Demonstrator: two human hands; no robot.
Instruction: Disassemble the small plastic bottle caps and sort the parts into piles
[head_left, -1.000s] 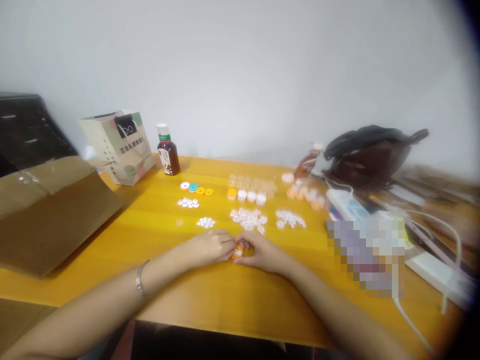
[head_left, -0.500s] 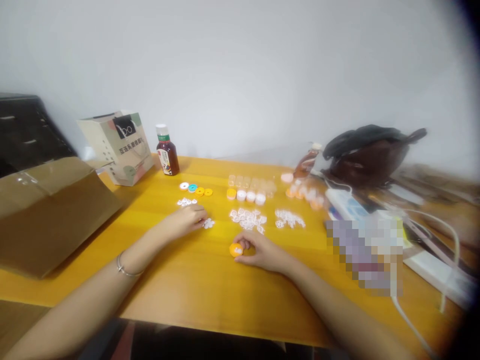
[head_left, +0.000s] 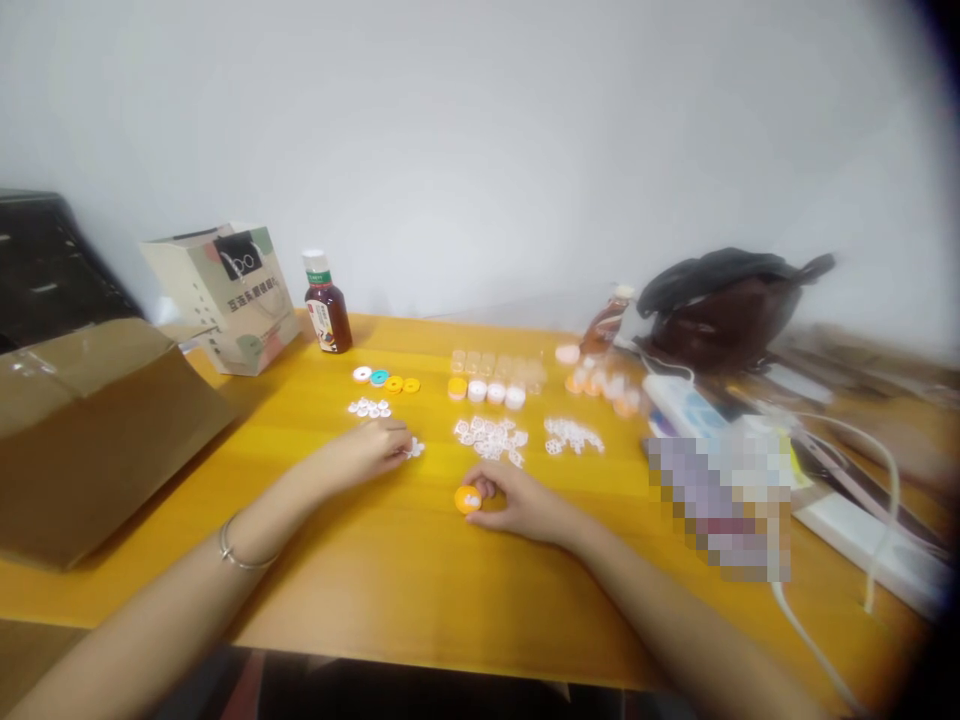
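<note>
My right hand (head_left: 510, 500) grips a small round orange cap (head_left: 463, 499) between thumb and fingers, near the middle of the table. Small white pieces lie in the cap. My left hand (head_left: 381, 446) is closed, its fingertips down at a little pile of small white pieces (head_left: 415, 449); what they pinch is hidden. Just beyond that hand sits a group of white round pieces (head_left: 369, 409). Past both hands lie a heap of white flower-like pieces (head_left: 491, 437) and a smaller heap of white pieces (head_left: 573, 436).
Coloured discs (head_left: 380, 378) and a row of orange and white caps (head_left: 477, 391) stand farther back, before clear cups (head_left: 487, 364). A dark bottle (head_left: 327, 305) and paper bag (head_left: 251, 300) are left; a cardboard box (head_left: 97, 430) is nearer. Power strips (head_left: 862, 550) and cables lie right.
The whole view has shifted slightly, so things appear a little farther left. My left hand has drawn back slightly, uncovering more of the white round pieces. The right hand keeps its hold on the cap.
</note>
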